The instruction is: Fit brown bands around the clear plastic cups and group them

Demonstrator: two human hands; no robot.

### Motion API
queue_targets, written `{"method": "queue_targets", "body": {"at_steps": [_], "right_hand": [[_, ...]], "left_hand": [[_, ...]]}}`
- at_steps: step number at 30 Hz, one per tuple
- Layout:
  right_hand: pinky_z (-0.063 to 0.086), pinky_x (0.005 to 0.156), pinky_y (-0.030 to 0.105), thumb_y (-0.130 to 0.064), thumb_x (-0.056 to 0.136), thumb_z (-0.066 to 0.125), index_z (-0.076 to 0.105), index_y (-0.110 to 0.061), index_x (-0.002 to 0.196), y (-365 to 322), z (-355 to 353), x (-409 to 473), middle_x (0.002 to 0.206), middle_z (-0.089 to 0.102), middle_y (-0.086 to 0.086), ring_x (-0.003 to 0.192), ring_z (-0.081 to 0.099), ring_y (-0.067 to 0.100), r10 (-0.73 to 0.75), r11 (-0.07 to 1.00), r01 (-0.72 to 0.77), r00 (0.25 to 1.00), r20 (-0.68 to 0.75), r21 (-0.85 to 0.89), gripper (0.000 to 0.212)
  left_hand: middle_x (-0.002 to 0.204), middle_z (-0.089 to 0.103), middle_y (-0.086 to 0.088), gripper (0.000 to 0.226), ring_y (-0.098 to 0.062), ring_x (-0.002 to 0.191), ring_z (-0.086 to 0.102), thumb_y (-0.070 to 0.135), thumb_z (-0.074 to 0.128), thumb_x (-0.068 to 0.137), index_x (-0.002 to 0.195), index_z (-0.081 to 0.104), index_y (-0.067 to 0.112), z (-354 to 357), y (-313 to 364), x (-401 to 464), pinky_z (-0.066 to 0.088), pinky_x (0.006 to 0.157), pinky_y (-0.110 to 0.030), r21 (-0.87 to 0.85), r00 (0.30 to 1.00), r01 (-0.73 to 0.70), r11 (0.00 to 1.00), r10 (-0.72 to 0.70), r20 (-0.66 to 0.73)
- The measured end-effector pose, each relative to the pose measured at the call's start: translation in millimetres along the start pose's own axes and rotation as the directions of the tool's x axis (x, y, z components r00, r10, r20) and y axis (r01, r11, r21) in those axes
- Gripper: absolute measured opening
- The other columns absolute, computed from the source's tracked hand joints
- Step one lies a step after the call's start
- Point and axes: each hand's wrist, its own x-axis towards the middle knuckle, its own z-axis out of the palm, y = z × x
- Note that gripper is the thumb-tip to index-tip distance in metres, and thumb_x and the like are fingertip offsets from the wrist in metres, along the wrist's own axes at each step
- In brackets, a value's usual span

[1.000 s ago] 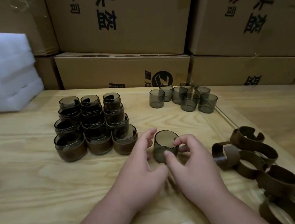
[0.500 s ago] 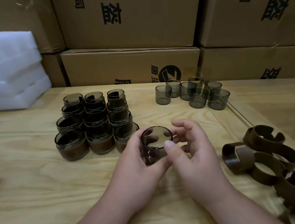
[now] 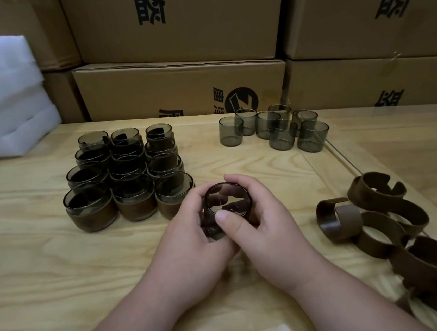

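— What lay around the hands, biggest first?

— Stacked brown cardboard boxes [image 3: 181, 88] stood beyond them, on the far edge of the pale wooden counter [image 3: 60, 265]. Ahead and to the left of the left hand [image 3: 190, 239] sat a block of smoky clear plastic cups with brown bands fitted [image 3: 128, 175]. Right of the right hand [image 3: 262, 228] lay a heap of loose curled brown bands [image 3: 382, 228]; farther ahead, bare smoky cups [image 3: 276, 129] clustered.

— And the hands themselves?

— Both curled round one smoky clear plastic cup [image 3: 228, 205], held between them above the counter, right thumb on its near rim.
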Motion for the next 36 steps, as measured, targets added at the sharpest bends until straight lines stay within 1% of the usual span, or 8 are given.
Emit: {"method": "queue_targets", "body": {"at_steps": [4,8,15,21,26,28,32,36], "right_hand": [[0.052,0.099,0.026,-0.04,0.073,0.058,0.058,-0.037,0.135,2,-1,1,0.127,0.067,-0.012,0.119,0.063,0.003,0.013,0.997,-0.014,1.0,0.012,0.071,0.062],[0.053,0.081,0.013,-0.017,0.078,0.048,0.064,-0.025,0.132,1,-5,3,0.118,0.073,-0.008,0.108,0.068,0.001,0.043,0.983,-0.04,0.999,-0.013,0.177,0.058],[0.058,0.065,0.024,0.0,0.102,0.042,0.072,-0.017,0.106,-5,-7,6,0.097,0.079,0.006,0.088,0.077,0.018,0.172,0.941,-0.124,0.976,-0.131,0.314,0.035],[0.058,0.062,0.027,-0.007,0.101,0.053,0.069,-0.028,0.071,-11,-4,8,0.08,0.075,0.003,0.075,0.071,0.014,0.156,0.964,-0.102,0.964,-0.215,0.245,0.04],[0.058,0.062,0.03,-0.014,0.098,0.063,0.063,-0.008,0.085,-10,-4,8,0.078,0.07,0.008,0.071,0.067,0.013,0.137,0.978,-0.093,0.961,-0.24,0.187,0.014],[0.056,0.068,0.037,-0.02,0.095,0.07,0.06,-0.009,0.085,-8,-3,8,0.077,0.067,0.004,0.072,0.063,0.015,0.107,0.985,-0.07,0.965,-0.238,0.156,0.017],[0.053,0.067,0.023,-0.041,0.072,0.078,0.057,-0.022,0.091,-3,-1,7,0.085,0.071,-0.008,0.075,0.066,0.006,0.031,0.994,-0.011,0.982,-0.186,0.109,0.034],[0.056,0.072,0.025,-0.051,0.062,0.078,0.057,-0.029,0.102,1,0,5,0.093,0.072,-0.011,0.083,0.069,0.006,-0.01,0.997,0.02,0.99,-0.141,0.074,0.05]], "left_hand": [[0.119,0.071,0.022,0.062,0.0,0.107,0.07,0.03,0.081,0.074,0.127,0.054,0.047,2,3,-1,0.056,0.096,-0.036,-0.032,1.0,0.006,0.999,-0.006,0.009],[0.12,0.07,0.021,0.063,-0.004,0.107,0.071,0.031,0.084,0.073,0.126,0.054,0.047,2,3,-1,0.054,0.099,-0.038,-0.045,1.0,-0.003,0.999,0.004,0.016],[0.122,0.069,0.021,0.063,-0.001,0.111,0.069,0.026,0.084,0.074,0.124,0.054,0.05,0,0,-1,0.052,0.095,-0.021,-0.025,0.997,-0.057,0.998,0.058,0.04],[0.126,0.068,0.021,0.071,-0.003,0.113,0.068,0.015,0.087,0.073,0.128,0.057,0.049,-1,2,-1,0.053,0.099,-0.024,0.01,0.992,-0.089,0.996,0.087,0.087],[0.129,0.068,0.015,0.08,-0.007,0.12,0.066,0.009,0.089,0.074,0.132,0.057,0.054,0,2,0,0.05,0.108,-0.039,0.058,0.991,-0.089,0.994,0.082,0.108],[0.129,0.068,0.014,0.081,-0.006,0.118,0.066,0.013,0.089,0.073,0.132,0.056,0.058,0,3,0,0.051,0.106,-0.04,0.081,0.99,-0.095,0.992,0.086,0.107],[0.129,0.068,0.011,0.076,-0.011,0.117,0.066,0.017,0.081,0.072,0.135,0.057,0.051,-1,5,0,0.053,0.103,-0.042,0.071,0.988,-0.106,0.992,0.097,0.123],[0.127,0.07,0.012,0.072,-0.011,0.118,0.066,0.017,0.078,0.071,0.132,0.059,0.051,-1,6,-1,0.055,0.099,-0.043,0.024,0.991,-0.097,0.995,0.095,0.093]]}}
